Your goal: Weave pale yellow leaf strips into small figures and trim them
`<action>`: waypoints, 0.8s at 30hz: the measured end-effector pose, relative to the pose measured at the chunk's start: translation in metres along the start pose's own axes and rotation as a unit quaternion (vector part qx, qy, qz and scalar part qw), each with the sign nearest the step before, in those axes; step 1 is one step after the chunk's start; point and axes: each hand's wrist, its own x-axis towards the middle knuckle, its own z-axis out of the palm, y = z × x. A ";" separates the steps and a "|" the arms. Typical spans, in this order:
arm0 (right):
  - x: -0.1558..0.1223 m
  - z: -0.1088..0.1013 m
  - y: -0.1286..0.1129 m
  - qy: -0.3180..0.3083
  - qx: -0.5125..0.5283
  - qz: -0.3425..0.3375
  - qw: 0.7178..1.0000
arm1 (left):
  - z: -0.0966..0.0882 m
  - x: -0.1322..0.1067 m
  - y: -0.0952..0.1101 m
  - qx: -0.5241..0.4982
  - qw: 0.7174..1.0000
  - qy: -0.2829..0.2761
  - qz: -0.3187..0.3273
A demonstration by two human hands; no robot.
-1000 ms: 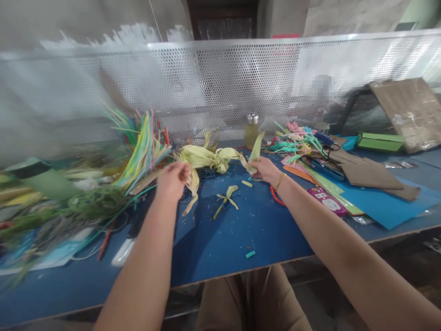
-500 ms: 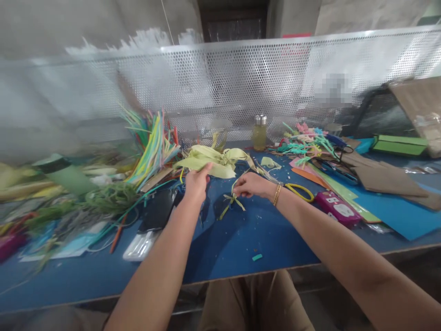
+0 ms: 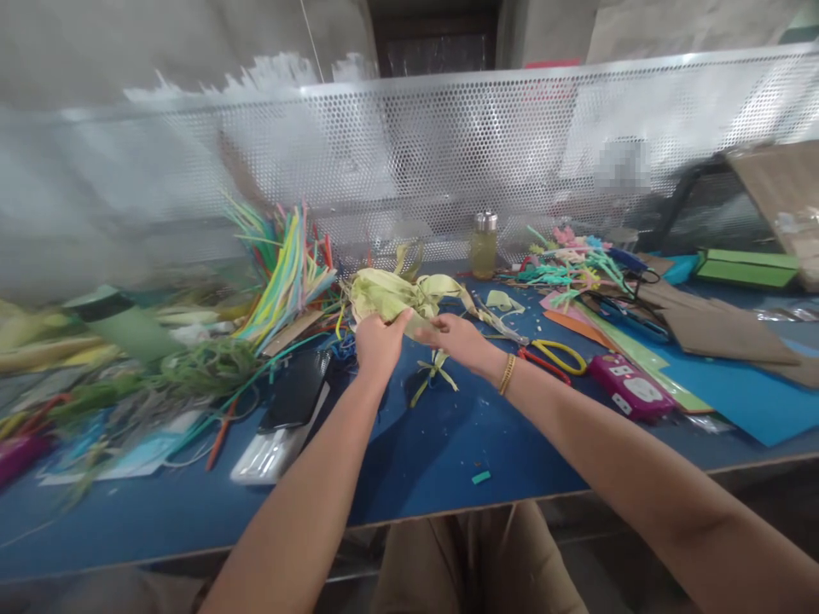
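Note:
A bundle of pale green leaf strips [image 3: 392,295] lies on the blue table [image 3: 422,452] in front of me. My left hand [image 3: 379,343] is closed on the bundle's near edge. My right hand [image 3: 455,338] reaches in from the right and pinches the same bundle close beside the left hand; a gold bangle sits on that wrist. A small knotted piece of leaf strip [image 3: 433,375] rests on the table just below my hands.
Yellow-handled scissors [image 3: 551,354] and a pink gadget [image 3: 625,387] lie right of my hands. Coloured strips [image 3: 285,273] fan out at left, with a black phone [image 3: 295,390] near them. A small jar [image 3: 483,245] stands by the perforated metal screen [image 3: 448,153]. Paper sheets and cardboard fill the right side.
My right hand dropped a leaf piece, passed the small knotted piece and came up to the bundle. My left hand shifted right along the bundle, so both hands now meet on it.

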 end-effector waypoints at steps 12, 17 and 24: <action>0.002 -0.050 0.001 -0.035 -0.154 0.025 0.987 | 0.007 -0.008 0.005 -0.245 0.951 -0.127 -0.142; -0.029 -0.099 0.019 -0.018 -0.515 0.163 0.841 | 0.003 -0.001 -0.001 -0.266 0.946 -0.061 -0.174; -0.073 -0.100 0.042 -0.107 -0.524 0.199 0.821 | 0.001 -0.001 -0.004 -0.258 0.956 -0.050 -0.129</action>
